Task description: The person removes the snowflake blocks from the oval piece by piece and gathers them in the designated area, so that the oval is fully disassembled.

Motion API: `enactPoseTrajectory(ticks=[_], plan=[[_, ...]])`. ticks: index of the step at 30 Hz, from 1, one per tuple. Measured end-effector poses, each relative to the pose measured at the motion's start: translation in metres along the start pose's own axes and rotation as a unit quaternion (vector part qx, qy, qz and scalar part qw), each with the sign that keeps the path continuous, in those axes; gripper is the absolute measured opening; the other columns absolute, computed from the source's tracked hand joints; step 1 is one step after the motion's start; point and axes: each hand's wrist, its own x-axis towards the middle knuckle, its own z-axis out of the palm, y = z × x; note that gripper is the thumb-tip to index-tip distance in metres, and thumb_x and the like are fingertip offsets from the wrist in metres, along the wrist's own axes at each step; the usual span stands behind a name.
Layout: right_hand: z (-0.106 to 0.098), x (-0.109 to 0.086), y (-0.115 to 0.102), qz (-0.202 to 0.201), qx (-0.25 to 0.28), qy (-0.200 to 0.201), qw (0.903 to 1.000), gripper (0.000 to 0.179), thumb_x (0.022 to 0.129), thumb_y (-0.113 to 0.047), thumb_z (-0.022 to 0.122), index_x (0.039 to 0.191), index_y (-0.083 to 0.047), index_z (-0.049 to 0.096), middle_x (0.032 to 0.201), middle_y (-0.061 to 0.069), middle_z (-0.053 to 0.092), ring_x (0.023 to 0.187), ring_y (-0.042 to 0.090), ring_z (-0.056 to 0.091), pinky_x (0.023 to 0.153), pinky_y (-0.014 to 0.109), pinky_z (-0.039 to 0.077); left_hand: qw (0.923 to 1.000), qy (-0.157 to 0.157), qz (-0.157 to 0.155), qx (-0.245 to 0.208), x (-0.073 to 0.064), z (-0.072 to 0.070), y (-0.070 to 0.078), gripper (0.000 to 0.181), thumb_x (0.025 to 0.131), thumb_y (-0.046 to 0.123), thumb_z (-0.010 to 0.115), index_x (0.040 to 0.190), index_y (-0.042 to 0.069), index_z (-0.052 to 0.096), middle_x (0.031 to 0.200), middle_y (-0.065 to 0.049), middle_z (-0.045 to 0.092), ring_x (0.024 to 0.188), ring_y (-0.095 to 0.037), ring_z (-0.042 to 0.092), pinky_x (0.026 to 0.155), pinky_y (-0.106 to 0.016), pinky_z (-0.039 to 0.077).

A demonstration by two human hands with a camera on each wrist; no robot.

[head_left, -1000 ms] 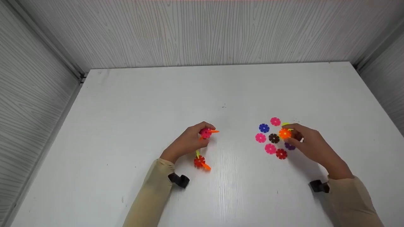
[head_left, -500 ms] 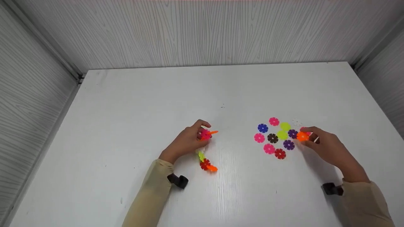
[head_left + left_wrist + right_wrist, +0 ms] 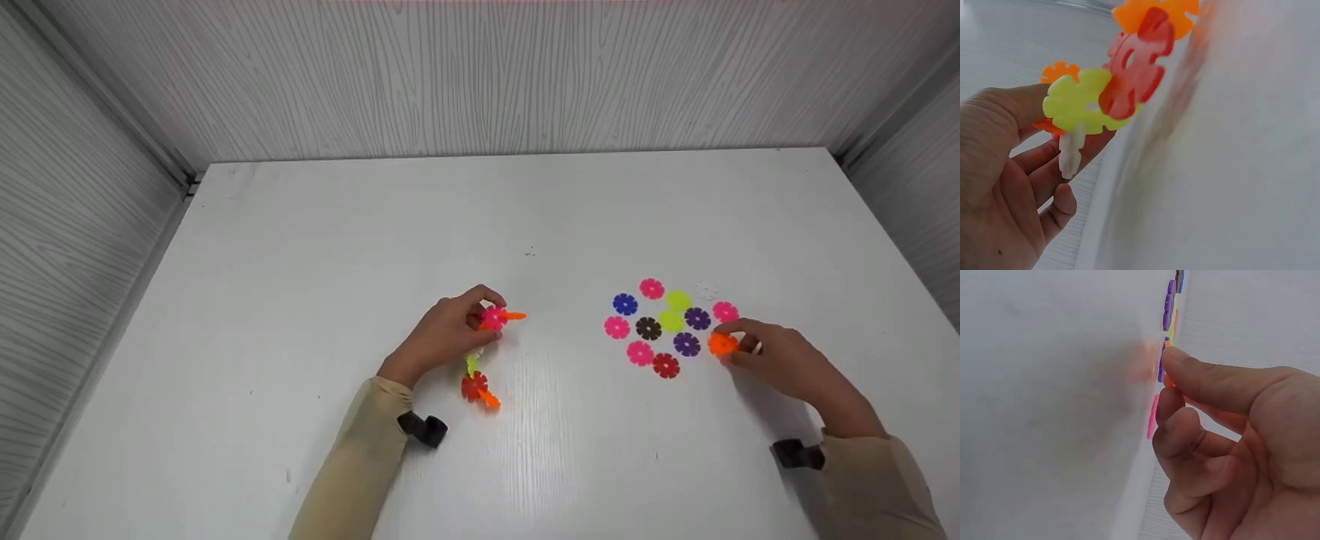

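The left hand (image 3: 439,337) grips a chain of discs (image 3: 474,386); the right hand (image 3: 784,367) pinches an orange disc (image 3: 722,345), a purple disc (image 3: 686,345) left of that hand.

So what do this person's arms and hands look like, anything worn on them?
The left hand and right hand are bare, with no gloves. Plain tan sleeves reach the wrists, and a small, dark, blocky device sits at each wrist. No cables show.

Grey wood-grain panels (image 3: 480,82) border a white tabletop (image 3: 337,240).
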Motion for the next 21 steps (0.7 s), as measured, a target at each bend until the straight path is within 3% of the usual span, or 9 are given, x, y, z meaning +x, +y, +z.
enactPoseTrajectory(ticks=[14,21], plan=[[-0.001,0.001,-0.006,0.027,-0.041,-0.002,0.9988,0.051,0.092,-0.017,0.062,0.139,-0.008,0.047,0.097,0.02,0.062,0.075,0.022,0.054,0.058,0.03,0.046,0.9996,-0.01,-0.021,-0.018,-0.003,-0.002,0.002,0.042,0.085,0.022,0.072,0.124,0.024,0.059,0.098,-0.001,0.065,0.091,-0.016,0.057,0.08,-0.03,0.049],[0.0,-0.001,-0.018,0.019,-0.024,0.04,0.9987,0.055,0.092,-0.02,0.062,0.141,-0.007,0.043,0.103,0.022,0.061,0.069,0.02,0.052,0.055,0.029,0.042,0.9996,-0.006,-0.011,-0.023,-0.003,-0.001,0.002,0.037,0.084,0.022,0.074,0.116,0.02,0.058,0.094,0.0,0.07,0.082,-0.015,0.058,0.074,-0.028,0.048]])
